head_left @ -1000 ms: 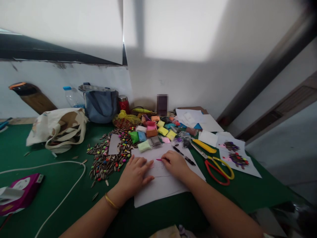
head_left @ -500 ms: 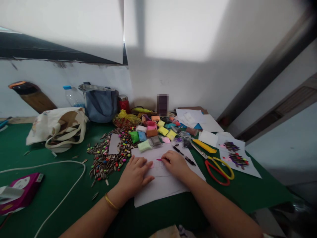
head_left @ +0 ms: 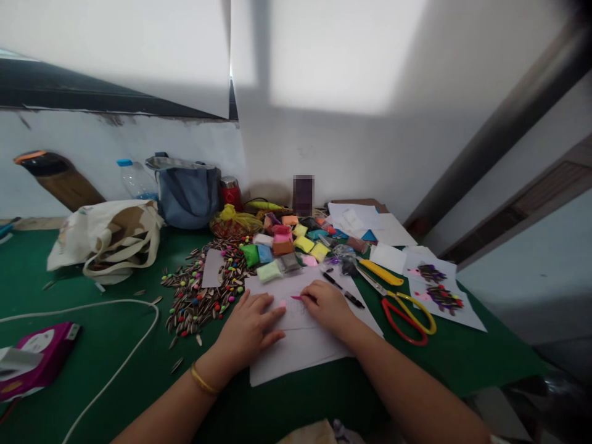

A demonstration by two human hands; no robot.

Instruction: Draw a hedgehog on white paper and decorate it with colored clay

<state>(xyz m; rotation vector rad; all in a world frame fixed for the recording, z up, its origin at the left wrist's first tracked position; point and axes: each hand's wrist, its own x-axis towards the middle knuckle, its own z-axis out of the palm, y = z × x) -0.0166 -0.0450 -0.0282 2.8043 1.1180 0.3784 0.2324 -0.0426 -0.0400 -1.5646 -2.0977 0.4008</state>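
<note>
One magenta sliver (head_left: 296, 298) juts leftward from the pinched right grip (head_left: 327, 306); left grip (head_left: 246, 324) spreads over paper (head_left: 300, 354).

Blue bag (head_left: 187, 196) beside red flask (head_left: 230, 196)

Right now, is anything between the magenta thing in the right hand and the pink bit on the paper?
Nothing visible: only paper lies between the magenta thing and the pink bit. The left hand is close beside the bit.

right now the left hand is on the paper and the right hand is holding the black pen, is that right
Not the black pen: the head view shows the right hand holding a small pink object. The left hand is on the paper.
</note>
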